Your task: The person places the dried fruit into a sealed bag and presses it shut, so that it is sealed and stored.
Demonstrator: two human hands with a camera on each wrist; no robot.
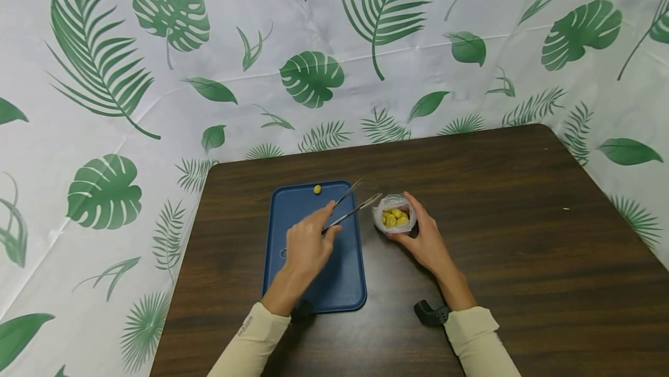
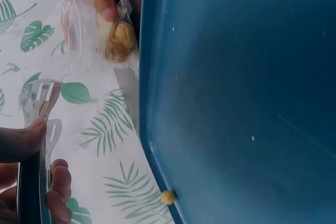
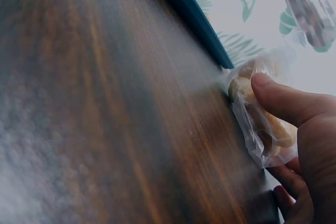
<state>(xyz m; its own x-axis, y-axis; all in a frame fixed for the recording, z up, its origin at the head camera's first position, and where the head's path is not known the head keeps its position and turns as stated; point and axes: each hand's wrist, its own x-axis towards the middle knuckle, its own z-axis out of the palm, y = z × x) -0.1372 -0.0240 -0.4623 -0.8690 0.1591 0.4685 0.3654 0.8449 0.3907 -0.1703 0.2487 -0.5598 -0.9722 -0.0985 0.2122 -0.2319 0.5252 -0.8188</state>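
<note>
My left hand (image 1: 307, 244) holds a pair of metal tongs (image 1: 359, 207) over the blue tray (image 1: 337, 275). The tongs' arms are spread, with slotted tips in the left wrist view and nothing between them. Those tips point right, toward a clear plastic bag (image 1: 377, 214) standing beside the tray. Fingers and thumb of my right hand (image 1: 430, 243) grip this bag around its sides, its mouth facing up. Inside lie several yellow, roundish pieces (image 1: 395, 218). One small yellow ball (image 1: 317, 189) sits near the tray's far edge.
The tray lies on a dark wooden table (image 1: 496, 220), left of the bag. A white cloth with green leaves (image 1: 313, 78) hangs behind the table. At my right wrist is a black band (image 1: 431, 313). A tiny yellow bit (image 1: 566, 208) lies far right.
</note>
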